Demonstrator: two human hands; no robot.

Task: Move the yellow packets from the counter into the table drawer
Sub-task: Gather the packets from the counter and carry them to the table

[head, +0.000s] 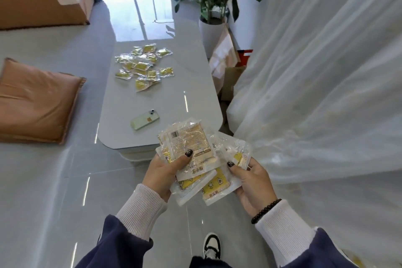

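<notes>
— Glossy grey table: loose pile of yellow packets, phone nearer?
— Yes. Left hand and right hand both pinch a fanned bundle of packets. Light, slippery film; I'd grip the flat middles.

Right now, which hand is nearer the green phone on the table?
Left. The left hand sits just below and right of the green phone, holding packets; the right hand is farther right.
</notes>
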